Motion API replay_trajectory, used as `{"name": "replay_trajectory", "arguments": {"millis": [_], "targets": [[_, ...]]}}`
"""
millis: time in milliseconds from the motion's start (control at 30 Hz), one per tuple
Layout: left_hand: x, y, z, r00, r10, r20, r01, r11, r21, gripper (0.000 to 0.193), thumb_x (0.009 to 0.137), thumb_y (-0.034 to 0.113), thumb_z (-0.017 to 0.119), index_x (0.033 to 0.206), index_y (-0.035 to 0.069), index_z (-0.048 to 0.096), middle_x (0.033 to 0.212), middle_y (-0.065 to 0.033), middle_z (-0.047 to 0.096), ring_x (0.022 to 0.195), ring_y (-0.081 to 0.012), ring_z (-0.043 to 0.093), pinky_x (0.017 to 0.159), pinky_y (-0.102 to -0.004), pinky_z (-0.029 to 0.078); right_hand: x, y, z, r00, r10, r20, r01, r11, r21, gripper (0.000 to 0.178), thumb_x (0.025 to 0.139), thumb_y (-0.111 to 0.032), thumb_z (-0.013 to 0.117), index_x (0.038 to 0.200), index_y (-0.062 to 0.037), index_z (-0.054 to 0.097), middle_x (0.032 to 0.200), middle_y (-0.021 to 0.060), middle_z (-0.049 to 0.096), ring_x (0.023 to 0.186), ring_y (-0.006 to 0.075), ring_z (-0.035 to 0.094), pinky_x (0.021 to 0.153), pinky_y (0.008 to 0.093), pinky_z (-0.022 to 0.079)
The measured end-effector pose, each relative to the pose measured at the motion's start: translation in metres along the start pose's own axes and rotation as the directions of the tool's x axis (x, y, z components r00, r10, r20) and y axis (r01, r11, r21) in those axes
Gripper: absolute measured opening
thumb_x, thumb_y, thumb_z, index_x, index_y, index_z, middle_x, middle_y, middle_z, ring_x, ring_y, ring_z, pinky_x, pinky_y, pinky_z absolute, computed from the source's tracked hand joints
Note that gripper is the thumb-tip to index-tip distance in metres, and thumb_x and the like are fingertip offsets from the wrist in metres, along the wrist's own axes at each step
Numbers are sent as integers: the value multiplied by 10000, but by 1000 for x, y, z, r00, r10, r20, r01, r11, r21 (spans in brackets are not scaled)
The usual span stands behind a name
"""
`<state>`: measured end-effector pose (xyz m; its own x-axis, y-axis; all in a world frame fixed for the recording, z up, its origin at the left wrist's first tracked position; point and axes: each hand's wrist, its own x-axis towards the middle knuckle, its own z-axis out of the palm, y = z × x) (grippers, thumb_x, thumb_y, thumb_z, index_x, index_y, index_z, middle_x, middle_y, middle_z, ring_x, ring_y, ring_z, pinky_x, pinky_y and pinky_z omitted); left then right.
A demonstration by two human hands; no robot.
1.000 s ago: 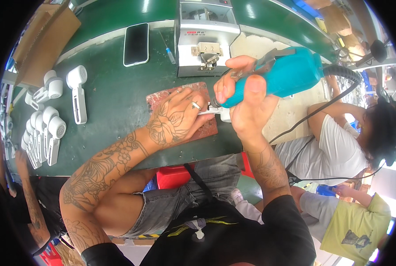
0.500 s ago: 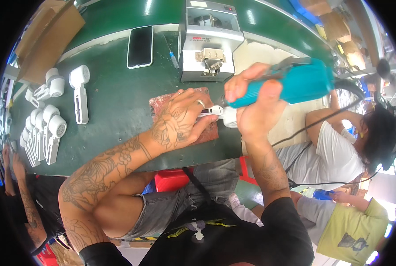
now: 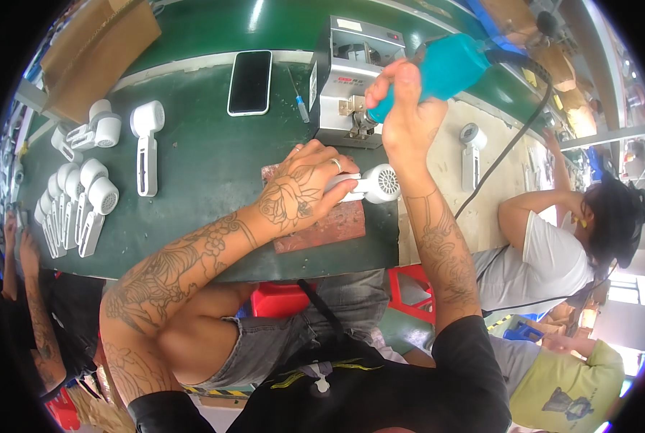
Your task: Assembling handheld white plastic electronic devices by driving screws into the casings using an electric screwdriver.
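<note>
My left hand (image 3: 302, 186) is closed round the handle of a white handheld fan (image 3: 382, 184), pressing it down over a worn reddish mat (image 3: 322, 234). The fan's round grille head points right, and my fingers cover most of the handle. In my right hand (image 3: 411, 119) is a teal electric screwdriver (image 3: 449, 68), gripped near its front end, with its cable running off from the back. Its tip meets the metal outlet bracket (image 3: 357, 115) on the front of a grey screw feeder (image 3: 337, 76); the bit's very end cannot be made out.
Several white fans (image 3: 91, 191) stand in a group at left, with a lone one (image 3: 147, 148) beside them. A phone (image 3: 249, 83) and a small blue screwdriver (image 3: 301, 105) lie behind my left hand. Another fan (image 3: 472, 155) rests at right, near a seated person (image 3: 553, 224).
My right hand has raised the electric screwdriver away from the fan, up to the screw feeder's outlet. My left hand keeps holding the fan on the mat. The view has shifted slightly.
</note>
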<state>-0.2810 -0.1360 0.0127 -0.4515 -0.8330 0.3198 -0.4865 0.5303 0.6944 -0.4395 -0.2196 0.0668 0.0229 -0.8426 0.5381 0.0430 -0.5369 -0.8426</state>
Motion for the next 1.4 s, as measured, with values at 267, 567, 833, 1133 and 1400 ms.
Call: {"name": "replay_trajectory", "arguments": {"millis": [267,567,833,1133,1400], "targets": [[-3,-6,5,997,23,-76,-21,999,29,183,939,237,670,1034,82,687,991,-75,670,980,-291,583,899,-435,450,-12,-19,2,995,93,41,-91,995,-40,402,1047,-368,580,999,31,595,702,63,564,623,176,573,585,314,475],[-1,-3,1,1000,0,-17,0,1000,5,233,938,228,675,1092,55,703,1059,-105,687,1026,-313,590,949,-436,455,-47,-37,-11,991,123,53,-127,989,82,449,1031,-400,599,1067,47,573,720,93,568,608,195,563,595,360,500],[-3,-3,7,999,10,-53,-7,999,40,198,935,249,679,1021,70,686,1009,-79,674,994,-297,601,900,-441,460,-52,-25,-10,982,184,53,-186,981,55,422,1038,-390,589,1029,31,563,713,91,560,620,192,559,584,350,485],[-1,-1,7,998,33,-58,-24,990,139,205,948,236,652,1010,42,664,979,-90,634,960,-312,585,858,-459,464,-54,-20,-8,980,180,89,-188,978,93,388,1043,-371,580,958,4,531,696,84,543,601,184,541,574,335,471],[-2,-4,7,998,-10,-61,13,999,49,191,950,242,654,1012,62,663,1002,-96,653,962,-320,601,895,-452,467,-40,-26,-9,970,225,94,-228,973,22,383,1051,-357,567,1005,23,563,696,74,554,612,180,564,573,332,478]]}}
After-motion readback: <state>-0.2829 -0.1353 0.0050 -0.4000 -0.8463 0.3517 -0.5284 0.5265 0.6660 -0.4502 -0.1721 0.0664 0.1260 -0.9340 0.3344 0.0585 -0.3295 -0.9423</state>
